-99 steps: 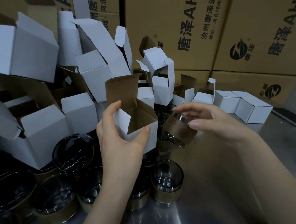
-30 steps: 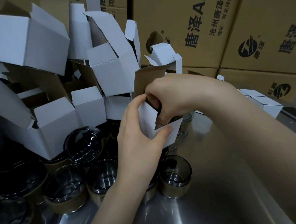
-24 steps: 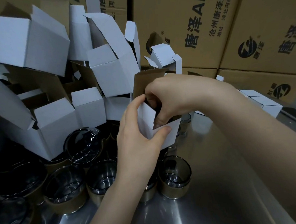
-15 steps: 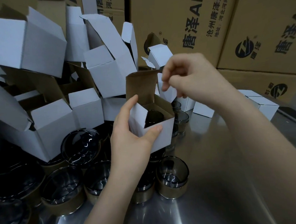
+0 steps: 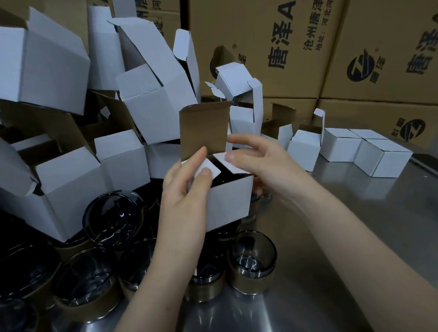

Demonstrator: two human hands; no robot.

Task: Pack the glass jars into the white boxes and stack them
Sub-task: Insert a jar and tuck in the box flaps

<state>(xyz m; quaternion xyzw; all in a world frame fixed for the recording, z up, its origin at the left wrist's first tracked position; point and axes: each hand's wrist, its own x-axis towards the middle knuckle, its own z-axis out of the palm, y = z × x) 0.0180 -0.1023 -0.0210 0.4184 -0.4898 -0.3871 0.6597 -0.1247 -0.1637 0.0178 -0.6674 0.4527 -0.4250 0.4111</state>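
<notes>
The steel table (image 5: pixel 347 273) is running along a wall of printed brown cartons (image 5: pixel 269 34). I am holding one white box (image 5: pixel 228 203) above the table, between both hands.

My left hand (image 5: pixel 184 201) is gripping the box's left wall, fingers curled round it. Its thumb is pressing the left flap (image 5: pixel 209 166) down over the opening. My right hand (image 5: pixel 266 168) is meeting the box from the other side. One fingertip is pushing the right flap (image 5: pixel 228 162) inward, another finger is reaching out straight above it, and the lower fingers are curling against the right wall. The lid (image 5: pixel 202 128) is standing upright just behind my fingertips, brown side facing me. The gap between the flaps is showing only dark; I cannot tell the contents.

Loose jars (image 5: pixel 252 264) are standing on the table below my fingers and left of my left wrist. Open boxes (image 5: pixel 68 190) are piling up left of my left hand. Closed boxes (image 5: pixel 365 151) are sitting together on the table beyond my right hand.
</notes>
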